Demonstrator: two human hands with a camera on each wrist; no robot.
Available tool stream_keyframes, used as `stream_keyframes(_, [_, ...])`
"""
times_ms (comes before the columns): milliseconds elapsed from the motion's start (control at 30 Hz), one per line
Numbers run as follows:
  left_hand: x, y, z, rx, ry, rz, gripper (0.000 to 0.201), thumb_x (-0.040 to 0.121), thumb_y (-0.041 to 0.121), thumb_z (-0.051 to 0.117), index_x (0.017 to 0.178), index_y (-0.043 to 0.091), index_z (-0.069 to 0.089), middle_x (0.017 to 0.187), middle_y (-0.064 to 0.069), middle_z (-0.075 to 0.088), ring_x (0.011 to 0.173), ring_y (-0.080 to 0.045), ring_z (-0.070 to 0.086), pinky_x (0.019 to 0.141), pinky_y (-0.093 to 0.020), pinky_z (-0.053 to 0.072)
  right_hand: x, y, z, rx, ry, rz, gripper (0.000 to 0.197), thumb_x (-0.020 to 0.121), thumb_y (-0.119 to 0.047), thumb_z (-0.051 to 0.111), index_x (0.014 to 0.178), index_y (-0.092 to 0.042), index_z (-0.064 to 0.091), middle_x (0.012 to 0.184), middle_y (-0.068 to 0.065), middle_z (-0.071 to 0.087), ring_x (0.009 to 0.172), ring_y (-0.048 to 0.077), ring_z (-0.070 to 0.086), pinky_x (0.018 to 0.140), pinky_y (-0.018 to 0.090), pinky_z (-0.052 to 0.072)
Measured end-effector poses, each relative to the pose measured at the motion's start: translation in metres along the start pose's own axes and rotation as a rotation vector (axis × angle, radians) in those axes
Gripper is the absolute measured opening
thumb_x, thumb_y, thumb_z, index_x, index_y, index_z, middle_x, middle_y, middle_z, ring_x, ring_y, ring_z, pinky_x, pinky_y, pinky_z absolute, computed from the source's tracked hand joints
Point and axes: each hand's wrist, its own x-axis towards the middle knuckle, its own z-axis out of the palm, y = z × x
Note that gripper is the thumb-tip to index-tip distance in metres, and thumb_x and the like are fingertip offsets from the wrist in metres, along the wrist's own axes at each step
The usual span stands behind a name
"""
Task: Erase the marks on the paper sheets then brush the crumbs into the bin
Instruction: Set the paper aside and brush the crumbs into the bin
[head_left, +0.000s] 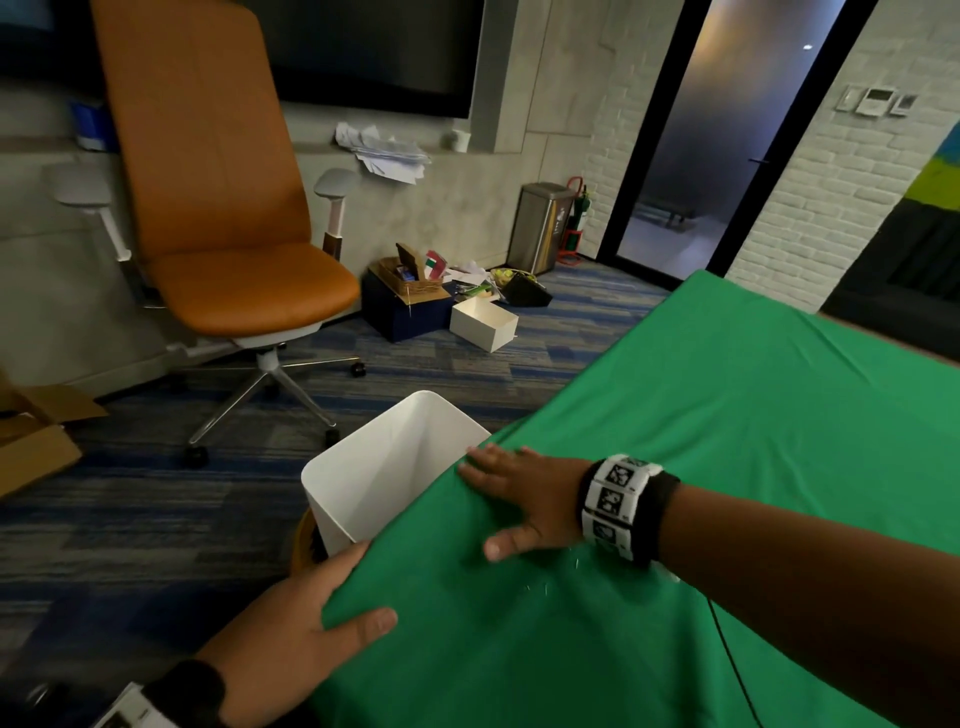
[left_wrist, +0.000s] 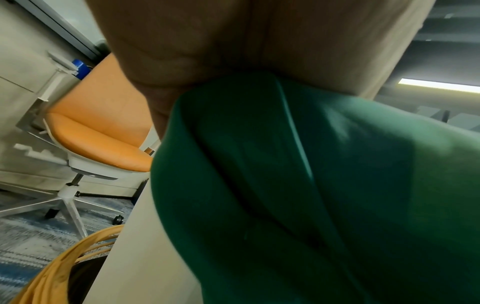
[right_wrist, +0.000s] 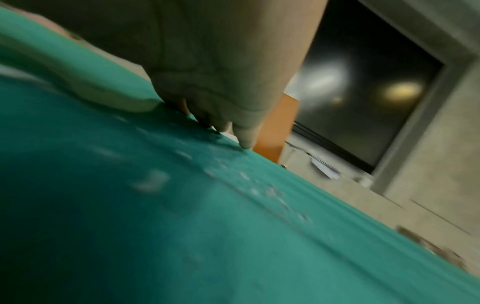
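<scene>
A green cloth (head_left: 727, 415) covers the table. Just past its near-left edge a white bin (head_left: 363, 483) stands open-topped on the floor side. My left hand (head_left: 322, 592) grips the cloth's edge beside the bin, thumb on top and fingers underneath; in the left wrist view the cloth (left_wrist: 285, 185) bunches against the palm (left_wrist: 207, 51). With straight fingers, my right hand (head_left: 519, 499) lies flat on the cloth, fingertips at the edge above the bin. Small pale crumbs (right_wrist: 153, 181) speckle the cloth near its fingertips (right_wrist: 245, 142). No paper sheet is plainly in view.
An orange office chair (head_left: 223, 208) stands on the carpet left of the bin. A wicker basket (head_left: 306, 545) sits beneath the bin. Boxes (head_left: 483, 325) and clutter lie by the far wall near a metal bin (head_left: 540, 228). A thin black cable (head_left: 727, 649) crosses the cloth.
</scene>
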Motion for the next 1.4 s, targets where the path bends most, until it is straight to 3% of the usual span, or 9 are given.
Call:
stream_keyframes(133, [0.002, -0.007, 0.001, 0.111, 0.031, 0.032, 0.076, 0.08, 0.068, 0.07, 0.14, 0.076, 0.025, 0.145, 0.049, 0.028, 0.129, 0.032, 0.026, 0.104, 0.0, 0.024, -0.015, -0.023, 0.0, -0.026, 0.102, -0.227, 0.118, 0.071, -0.092, 0.028, 0.165, -0.026, -0.002, 0.172, 0.003, -0.008, 0.159, 0.02, -0.006, 0.126, 0.046, -0.004])
stream_keyframes(333, [0.002, -0.006, 0.001, 0.206, 0.023, 0.048, 0.086, 0.07, 0.087, 0.056, 0.146, 0.07, 0.02, 0.147, 0.049, 0.017, 0.132, 0.031, 0.019, 0.109, -0.007, 0.02, 0.007, -0.011, -0.013, 0.014, 0.001, 0.121, 0.147, 0.047, -0.11, 0.001, 0.164, -0.021, -0.008, 0.171, 0.006, -0.01, 0.158, 0.026, -0.004, 0.125, 0.062, 0.013])
stream_keyframes(500, [0.001, -0.004, 0.0, 0.13, 0.027, 0.007, 0.094, 0.066, 0.09, 0.059, 0.147, 0.064, 0.019, 0.146, 0.045, 0.027, 0.129, 0.026, 0.034, 0.106, -0.009, 0.032, -0.021, -0.043, 0.011, 0.081, 0.087, -0.153, 0.112, 0.082, -0.088, 0.043, 0.165, -0.027, 0.0, 0.172, 0.004, -0.007, 0.158, 0.024, -0.008, 0.126, 0.05, -0.002])
stream_keyframes(767, [-0.002, 0.0, -0.004, 0.058, -0.055, 0.038, 0.115, 0.045, 0.079, 0.088, 0.142, 0.061, 0.029, 0.147, 0.033, 0.045, 0.129, 0.016, 0.046, 0.107, -0.015, 0.041, -0.167, 0.036, 0.077, 0.19, -0.04, 0.76, 0.176, 0.023, -0.112, -0.011, 0.161, -0.003, -0.01, 0.169, 0.018, -0.016, 0.158, 0.028, -0.01, 0.128, 0.046, 0.008])
stream_keyframes(933, [-0.009, 0.016, -0.012, 0.244, -0.078, -0.052, 0.12, 0.039, 0.096, 0.072, 0.142, 0.062, 0.02, 0.155, 0.024, 0.032, 0.136, 0.002, 0.043, 0.109, -0.021, 0.037, -0.243, 0.012, 0.118, 0.243, -0.202, 0.801, 0.175, 0.021, -0.114, -0.006, 0.157, -0.004, -0.023, 0.165, 0.012, -0.029, 0.155, 0.023, -0.018, 0.128, 0.046, 0.006])
stream_keyframes(1033, [-0.012, 0.03, -0.013, 0.659, -0.04, -0.094, 0.142, 0.044, 0.111, 0.035, 0.161, 0.036, 0.007, 0.167, 0.008, 0.016, 0.15, -0.013, 0.026, 0.12, -0.031, 0.029, -0.271, -0.002, 0.13, 0.289, -0.23, 0.823, 0.17, 0.026, -0.115, 0.0, 0.149, -0.002, -0.033, 0.159, 0.009, -0.036, 0.149, 0.017, -0.026, 0.128, 0.046, 0.003])
stream_keyframes(1200, [-0.033, 0.099, 0.029, 0.84, -0.321, 0.246, 0.125, 0.066, 0.105, 0.021, 0.161, 0.032, -0.016, 0.164, 0.016, -0.03, 0.148, 0.001, -0.031, 0.123, -0.026, -0.008, -0.301, -0.021, 0.142, 0.18, -0.122, 0.909, 0.165, 0.033, -0.115, -0.001, 0.147, 0.001, -0.029, 0.156, 0.017, -0.032, 0.155, 0.029, -0.012, 0.127, 0.051, 0.013])
stream_keyframes(1267, [-0.039, 0.107, 0.053, 0.94, -0.575, 0.461, 0.104, 0.087, 0.087, 0.029, 0.158, 0.033, -0.025, 0.159, 0.014, -0.041, 0.144, -0.002, -0.039, 0.122, -0.037, -0.017, -0.305, -0.03, 0.156, 0.049, 0.047, 0.846, 0.164, 0.051, -0.114, 0.019, 0.155, 0.013, 0.011, 0.162, 0.029, 0.01, 0.15, 0.038, 0.027, 0.107, 0.064, 0.044])
stream_keyframes(1400, [-0.034, 0.074, 0.074, 1.288, -0.695, 0.741, 0.083, 0.091, 0.039, 0.044, 0.163, 0.013, 0.011, 0.171, -0.013, 0.008, 0.157, -0.028, 0.011, 0.119, -0.045, 0.033, -0.3, -0.063, 0.219, -0.095, 0.376, 0.755, 0.093, 0.093, -0.072, 0.03, 0.158, -0.005, 0.03, 0.165, 0.016, 0.029, 0.153, 0.024, 0.022, 0.08, 0.066, 0.055])
